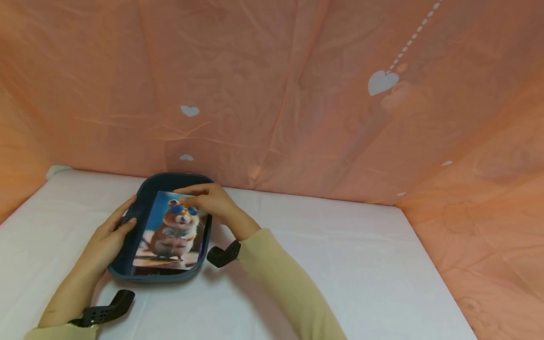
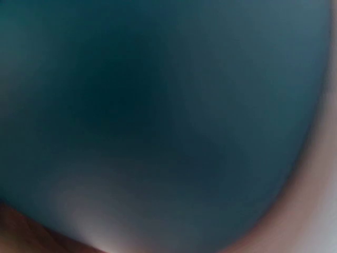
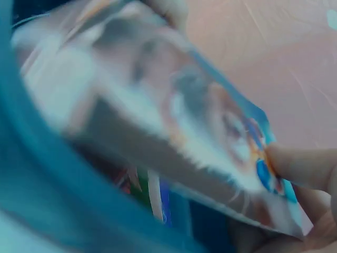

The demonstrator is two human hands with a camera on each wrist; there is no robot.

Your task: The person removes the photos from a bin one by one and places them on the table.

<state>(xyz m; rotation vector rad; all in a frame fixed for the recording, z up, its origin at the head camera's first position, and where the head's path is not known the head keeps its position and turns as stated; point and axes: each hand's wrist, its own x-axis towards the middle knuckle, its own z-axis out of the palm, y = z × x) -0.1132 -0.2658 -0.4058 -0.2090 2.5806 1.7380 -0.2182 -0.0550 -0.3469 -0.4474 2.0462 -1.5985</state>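
A dark blue-grey tray point(image 1: 153, 279) with rounded corners and raised walls sits on the white tabletop. My left hand point(image 1: 109, 238) holds its left wall, the thumb over the rim. Inside, a picture card point(image 1: 173, 241) shows a hamster in blue sunglasses. My right hand point(image 1: 214, 202) pinches the upper right of this card, with the thumb point(image 3: 303, 166) on its printed face in the right wrist view. There the card slants up, its far end raised from the tray. Beneath it lie other printed pieces point(image 3: 145, 190), mostly covered. Only a blurred, dark teal surface fills most of the left wrist view.
White cloth point(image 1: 361, 264) covers the table, which stretches to the right of the tray. An orange-pink curtain point(image 1: 272, 94) with pale hearts hangs close behind the tray and round the sides. Black wrist mounts point(image 1: 106, 309) jut out near both hands.
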